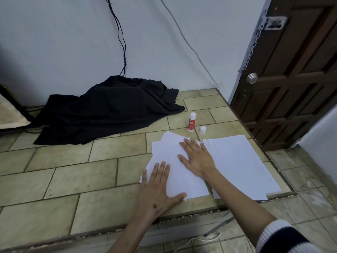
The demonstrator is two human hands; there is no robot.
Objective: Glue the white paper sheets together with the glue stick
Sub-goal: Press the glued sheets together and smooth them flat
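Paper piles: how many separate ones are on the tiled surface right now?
2. The fanned pile lies under both flat hands, left hand and right hand. The second pile lies to its right, untouched. Sheets within each overlap, so their number cannot be counted.

The left part of the tiled counter (73,179) lay bare, open for hands to pass. At the back a heap of black cloth (109,110) blocked the way to the wall. The upright glue stick (191,122) and its loose cap (202,130) stood just beyond the paper sheets (184,172); a second stack (240,165) filled the right corner.
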